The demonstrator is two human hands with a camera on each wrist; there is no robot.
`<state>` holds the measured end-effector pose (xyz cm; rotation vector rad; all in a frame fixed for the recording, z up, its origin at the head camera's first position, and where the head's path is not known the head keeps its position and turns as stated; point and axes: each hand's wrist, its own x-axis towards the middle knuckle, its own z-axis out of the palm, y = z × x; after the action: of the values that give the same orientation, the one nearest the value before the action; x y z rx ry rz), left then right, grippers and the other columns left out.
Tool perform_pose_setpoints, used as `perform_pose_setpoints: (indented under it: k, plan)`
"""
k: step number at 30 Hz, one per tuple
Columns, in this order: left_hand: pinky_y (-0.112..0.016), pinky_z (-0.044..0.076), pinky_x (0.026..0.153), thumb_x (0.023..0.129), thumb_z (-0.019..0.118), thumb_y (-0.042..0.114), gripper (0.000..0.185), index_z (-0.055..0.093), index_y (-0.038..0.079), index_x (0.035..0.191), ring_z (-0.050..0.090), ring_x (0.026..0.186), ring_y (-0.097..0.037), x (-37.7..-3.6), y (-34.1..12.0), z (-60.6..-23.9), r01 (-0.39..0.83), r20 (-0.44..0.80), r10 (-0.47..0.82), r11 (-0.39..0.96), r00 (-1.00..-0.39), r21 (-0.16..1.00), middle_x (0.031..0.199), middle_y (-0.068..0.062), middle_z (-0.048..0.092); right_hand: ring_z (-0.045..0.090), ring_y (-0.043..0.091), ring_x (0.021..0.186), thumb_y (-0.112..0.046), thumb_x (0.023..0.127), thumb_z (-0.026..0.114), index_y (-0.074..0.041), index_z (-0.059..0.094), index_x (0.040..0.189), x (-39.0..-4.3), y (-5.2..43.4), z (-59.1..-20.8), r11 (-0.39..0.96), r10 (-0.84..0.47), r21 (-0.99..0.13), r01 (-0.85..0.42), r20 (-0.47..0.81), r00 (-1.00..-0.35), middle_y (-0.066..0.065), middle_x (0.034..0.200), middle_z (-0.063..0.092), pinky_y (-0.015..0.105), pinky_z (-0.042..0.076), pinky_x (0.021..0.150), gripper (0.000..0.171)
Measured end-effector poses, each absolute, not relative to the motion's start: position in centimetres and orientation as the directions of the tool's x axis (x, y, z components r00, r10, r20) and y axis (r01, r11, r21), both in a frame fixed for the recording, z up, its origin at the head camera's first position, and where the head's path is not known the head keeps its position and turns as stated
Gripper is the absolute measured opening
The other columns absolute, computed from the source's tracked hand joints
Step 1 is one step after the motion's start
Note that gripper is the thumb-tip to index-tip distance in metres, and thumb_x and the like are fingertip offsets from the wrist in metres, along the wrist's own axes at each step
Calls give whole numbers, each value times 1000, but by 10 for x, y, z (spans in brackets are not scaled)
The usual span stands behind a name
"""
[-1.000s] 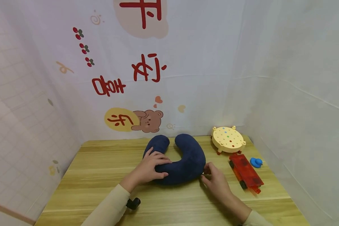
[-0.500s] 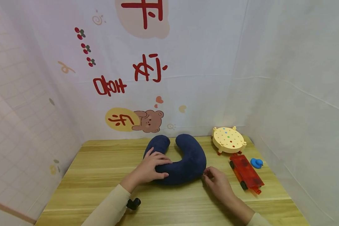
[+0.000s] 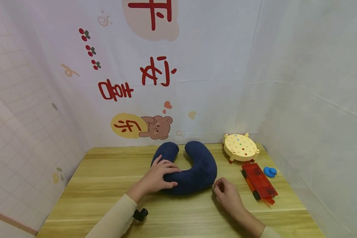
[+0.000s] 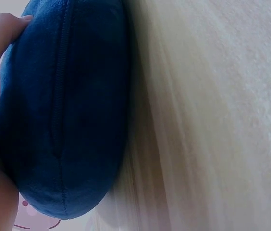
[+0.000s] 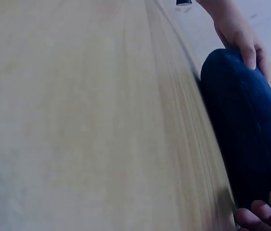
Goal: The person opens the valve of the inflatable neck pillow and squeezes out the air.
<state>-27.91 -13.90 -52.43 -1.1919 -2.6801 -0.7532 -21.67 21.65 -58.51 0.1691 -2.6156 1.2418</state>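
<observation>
A navy U-shaped neck pillow [image 3: 202, 162] lies on the wooden table, its opening facing the back wall. Across its left front curve rests my left hand [image 3: 160, 177], fingers laid over the top and thumb spread along the front. In the left wrist view a zipper [image 4: 61, 82] runs along the pillow's side, my left thumb lying above it. At the pillow's right front corner, my right hand [image 3: 229, 195] pinches a small zipper pull [image 3: 214, 183] between thumb and forefinger. The right wrist view shows my right fingers [image 5: 263, 214] curled low beside the pillow, the pull hidden.
To the right stand a round cream toy piece with short legs [image 3: 241, 147], a red toy cart with black wheels [image 3: 259, 180] and a blue toy duck [image 3: 270, 171]. A black object [image 3: 140, 214] lies by my left sleeve. White printed cloth [image 3: 214, 82] hangs behind.
My right hand has drawn slightly down, its thumb and forefinger closing on the zipper pull. The left hand and the pillow stay in place.
</observation>
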Motion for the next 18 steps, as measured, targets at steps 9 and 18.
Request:
perform_pose_setpoints:
  k: [9,18]
  plan:
    - [-70,7,131,98,84,49,48,77,31,142,56,139,-18,-280,-139,-527,725,292,670,569,-682,388,139,11,71,53,6,66,-1,95,77,-17,67,92,-220,224,-581,649,-52,-723,-236,267,-962,-10,75,59,26,46,60,20]
    - [-68,13,131,101,74,63,58,73,28,147,54,144,-21,-283,-142,-530,732,292,674,591,-679,338,146,6,70,55,5,66,2,95,78,-18,69,90,-221,226,-580,614,-99,-727,-308,316,-943,-13,75,61,25,48,60,22]
